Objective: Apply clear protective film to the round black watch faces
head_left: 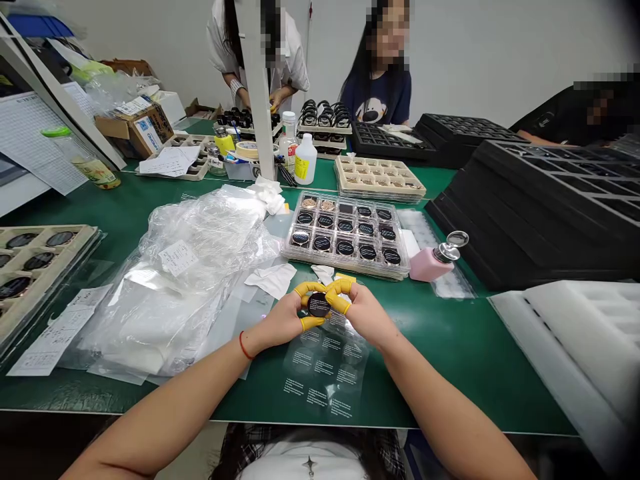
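Observation:
Between my hands is a round black watch face (319, 305) with small white print on it. My left hand (293, 313), in yellow finger cots, grips it by its edge. My right hand (357, 303), also wearing yellow finger cots, pinches at its upper right edge; whether it holds a bit of film there I cannot tell. Beneath my hands a clear sheet of printed round film labels (323, 373) lies on the green table. Just beyond stands a clear plastic tray (345, 270) of similar round pieces, most black and a couple copper-coloured.
Crumpled clear plastic bags (200, 247) cover the left side. A pink pump bottle (431, 264) stands right of the tray. Black trays (530, 220) and white foam (575, 333) fill the right. A beige tray (55, 267) sits at far left. Several people work beyond the table.

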A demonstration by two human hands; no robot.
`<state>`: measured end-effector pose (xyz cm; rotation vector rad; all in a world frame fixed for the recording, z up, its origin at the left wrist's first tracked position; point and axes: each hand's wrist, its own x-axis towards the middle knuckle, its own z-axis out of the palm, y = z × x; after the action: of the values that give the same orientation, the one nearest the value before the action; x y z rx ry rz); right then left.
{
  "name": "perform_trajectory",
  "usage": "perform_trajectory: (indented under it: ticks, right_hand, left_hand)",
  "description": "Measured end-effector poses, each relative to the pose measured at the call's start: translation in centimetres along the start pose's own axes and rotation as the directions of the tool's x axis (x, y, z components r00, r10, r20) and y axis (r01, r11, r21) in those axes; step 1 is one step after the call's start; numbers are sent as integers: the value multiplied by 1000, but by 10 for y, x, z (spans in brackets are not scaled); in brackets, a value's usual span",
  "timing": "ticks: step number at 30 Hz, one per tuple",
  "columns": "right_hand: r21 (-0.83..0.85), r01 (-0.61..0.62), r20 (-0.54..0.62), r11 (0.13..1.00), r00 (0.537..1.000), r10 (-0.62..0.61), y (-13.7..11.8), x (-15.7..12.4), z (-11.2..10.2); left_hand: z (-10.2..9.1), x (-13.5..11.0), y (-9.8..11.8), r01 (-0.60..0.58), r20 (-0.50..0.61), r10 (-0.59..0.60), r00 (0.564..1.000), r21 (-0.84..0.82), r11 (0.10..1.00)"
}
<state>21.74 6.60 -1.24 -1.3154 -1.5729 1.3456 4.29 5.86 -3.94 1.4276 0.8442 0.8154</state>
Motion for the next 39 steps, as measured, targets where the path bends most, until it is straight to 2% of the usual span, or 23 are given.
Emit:
perform_trajectory:
  ticks: [10,39]
  right_hand:
    - [-97,-1,-30,995,1000,-2,-1,-1,0]
    - [-173,23,-66,985,997,-35,0,-2,3]
  left_hand:
    - [1,-1,-1,-6,2,6,1000,15,1000]
    - [1,0,-4,32,16,-32,999,-1,999]
